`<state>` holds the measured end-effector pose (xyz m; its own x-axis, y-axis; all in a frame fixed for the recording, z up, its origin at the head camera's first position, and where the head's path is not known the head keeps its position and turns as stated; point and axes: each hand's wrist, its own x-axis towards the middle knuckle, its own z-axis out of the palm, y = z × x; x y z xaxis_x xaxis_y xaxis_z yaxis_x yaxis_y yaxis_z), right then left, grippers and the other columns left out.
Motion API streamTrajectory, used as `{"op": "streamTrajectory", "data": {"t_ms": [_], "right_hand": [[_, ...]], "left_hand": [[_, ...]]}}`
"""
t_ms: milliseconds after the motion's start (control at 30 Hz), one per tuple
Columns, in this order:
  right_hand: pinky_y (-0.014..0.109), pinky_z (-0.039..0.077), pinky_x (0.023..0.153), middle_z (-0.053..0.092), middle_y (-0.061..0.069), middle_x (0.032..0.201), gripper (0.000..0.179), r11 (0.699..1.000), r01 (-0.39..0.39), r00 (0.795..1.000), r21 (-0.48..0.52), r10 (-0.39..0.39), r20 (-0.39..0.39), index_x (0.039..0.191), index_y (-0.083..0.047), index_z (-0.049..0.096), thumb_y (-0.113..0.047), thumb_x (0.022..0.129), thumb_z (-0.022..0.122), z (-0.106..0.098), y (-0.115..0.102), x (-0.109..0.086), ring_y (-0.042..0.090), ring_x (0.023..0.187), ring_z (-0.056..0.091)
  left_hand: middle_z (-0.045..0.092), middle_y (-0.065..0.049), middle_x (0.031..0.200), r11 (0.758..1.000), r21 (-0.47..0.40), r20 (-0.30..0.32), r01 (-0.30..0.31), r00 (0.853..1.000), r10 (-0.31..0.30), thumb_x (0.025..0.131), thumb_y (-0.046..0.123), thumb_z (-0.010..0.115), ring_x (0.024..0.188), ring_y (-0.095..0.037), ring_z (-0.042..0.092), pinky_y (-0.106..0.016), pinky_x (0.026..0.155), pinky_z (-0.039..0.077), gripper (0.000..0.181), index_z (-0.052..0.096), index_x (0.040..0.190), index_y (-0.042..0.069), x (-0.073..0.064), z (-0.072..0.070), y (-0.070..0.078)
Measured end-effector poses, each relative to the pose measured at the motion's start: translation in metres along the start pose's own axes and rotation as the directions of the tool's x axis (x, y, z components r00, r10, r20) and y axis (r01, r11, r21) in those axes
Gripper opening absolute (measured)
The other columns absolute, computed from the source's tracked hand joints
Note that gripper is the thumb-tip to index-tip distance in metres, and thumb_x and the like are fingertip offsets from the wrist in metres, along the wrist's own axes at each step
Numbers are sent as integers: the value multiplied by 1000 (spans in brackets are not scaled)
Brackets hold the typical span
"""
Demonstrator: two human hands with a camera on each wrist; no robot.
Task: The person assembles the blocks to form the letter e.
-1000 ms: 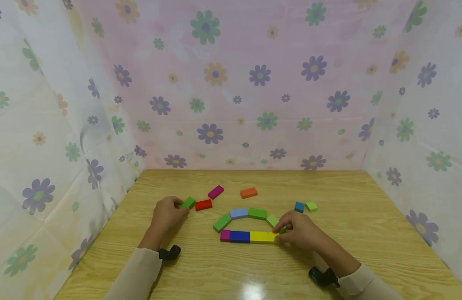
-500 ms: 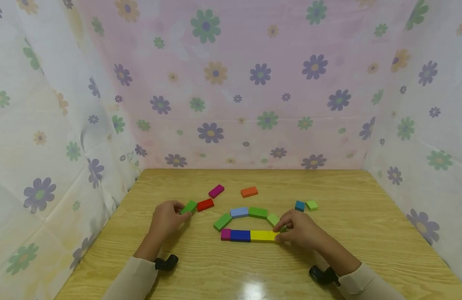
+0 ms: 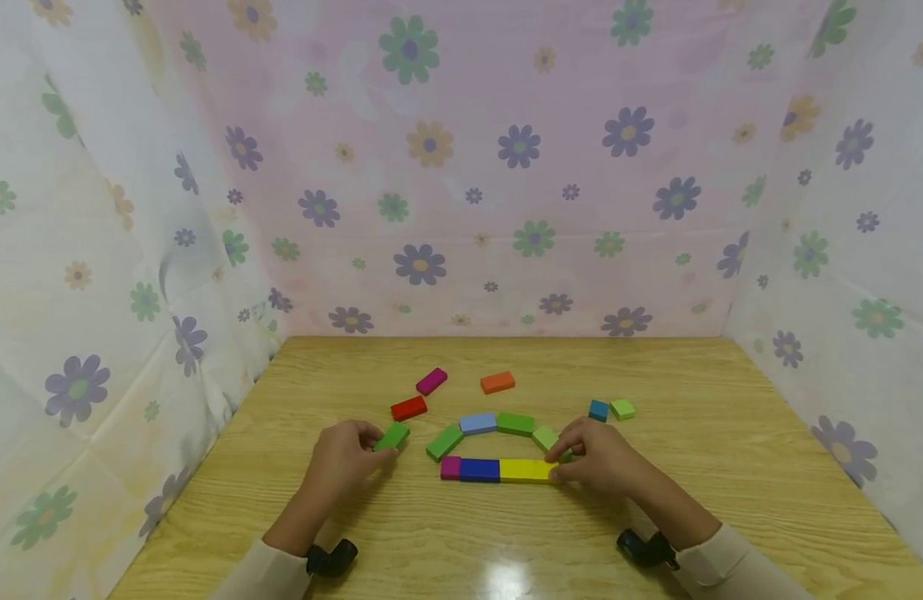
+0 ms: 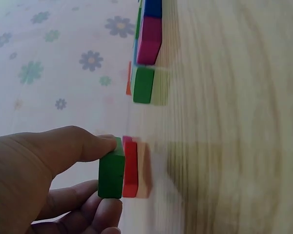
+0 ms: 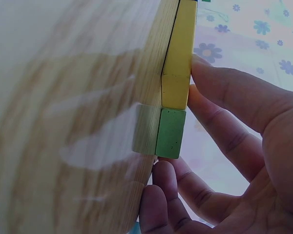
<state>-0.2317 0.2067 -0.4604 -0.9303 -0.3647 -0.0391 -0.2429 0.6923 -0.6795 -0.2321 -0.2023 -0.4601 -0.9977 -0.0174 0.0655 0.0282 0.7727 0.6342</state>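
Observation:
My left hand [image 3: 345,454] pinches a green block [image 3: 393,435] between thumb and fingers, just left of an arch of blocks. In the left wrist view this green block [image 4: 111,175] overlaps a red block [image 4: 131,170] behind it. My right hand [image 3: 596,458] has thumb and index finger on the right end of a yellow block [image 3: 523,471], its other fingers curled round a green block [image 5: 171,132] at that end. The yellow block lines up with a dark blue block [image 3: 480,471] and a magenta block [image 3: 450,468]. Part of the arch's right end is hidden by the right hand.
The arch holds a green block [image 3: 445,442], a light blue block [image 3: 478,423], another green block [image 3: 516,424] and a light green block [image 3: 546,439]. Behind lie red [image 3: 409,407], magenta [image 3: 431,381] and orange [image 3: 497,382] blocks. Small blue [image 3: 599,410] and light green [image 3: 622,408] blocks sit right.
My left hand has brought the green block rightward and nearer to me, away from the red block. The red block shifted slightly. My right hand has stayed in place.

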Motion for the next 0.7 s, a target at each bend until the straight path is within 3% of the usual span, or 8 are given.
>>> {"op": "streamTrajectory", "data": {"t_ms": [367, 700], "right_hand": [[42, 53, 88, 64, -2, 114, 13, 1000, -1, 1000, -9, 1, -7, 88, -32, 81, -30, 79, 91, 1, 1, 0, 19, 105, 59], [43, 54, 88, 65, -3, 113, 14, 1000, -3, 1000, -10, 3, -5, 89, -32, 81, -29, 79, 91, 0, 0, 0, 19, 105, 60]], "left_hand": [[71, 7, 84, 996, 41, 50, -75, 996, 73, 78, 28, 91, 76, -6, 61, -26, 66, 54, 27, 80, 96, 11, -22, 5, 13], [71, 7, 82, 995, 40, 104, -96, 990, 92, 76, 32, 92, 74, -7, 59, -25, 64, 53, 30, 81, 94, 11, -35, 10, 19]]}}
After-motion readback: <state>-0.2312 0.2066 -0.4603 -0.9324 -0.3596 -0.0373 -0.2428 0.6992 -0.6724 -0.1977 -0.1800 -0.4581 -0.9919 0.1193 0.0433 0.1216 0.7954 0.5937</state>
